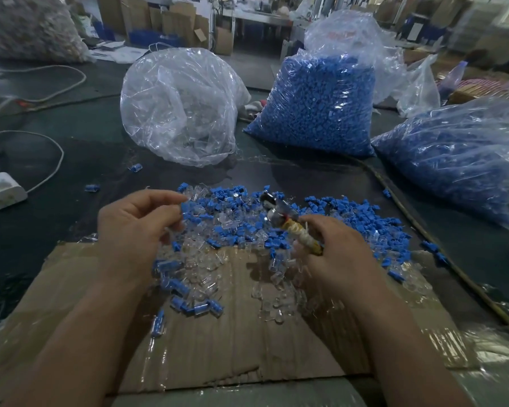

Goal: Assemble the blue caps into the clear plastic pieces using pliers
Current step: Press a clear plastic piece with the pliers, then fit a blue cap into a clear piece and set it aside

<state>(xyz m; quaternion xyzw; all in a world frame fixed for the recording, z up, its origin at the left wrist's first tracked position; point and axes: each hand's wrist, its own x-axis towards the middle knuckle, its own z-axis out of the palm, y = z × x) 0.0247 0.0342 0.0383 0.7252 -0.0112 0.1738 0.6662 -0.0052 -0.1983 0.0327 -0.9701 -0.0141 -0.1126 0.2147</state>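
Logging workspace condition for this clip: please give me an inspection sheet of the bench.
Surface: taped brown cardboard sheet on a dark table.
Job's things: loose blue plastic caps and clear plastic pieces piled on the cardboard; assembled pieces near the left forearm; cord-wrapped metal pliers.
Clutter: clear plastic bag of clear pieces; two bags of blue caps.
Hands: left hand pinches a blue cap; right hand grips the pliers.
Cables: white cable to a white adapter at left; brown cord at right.
Surroundings: cardboard boxes behind, blurred.

Bare cardboard [241,342] at the surface's [71,148] near edge gives room; the loose pile [247,230] and three bags [321,107] crowd beyond.
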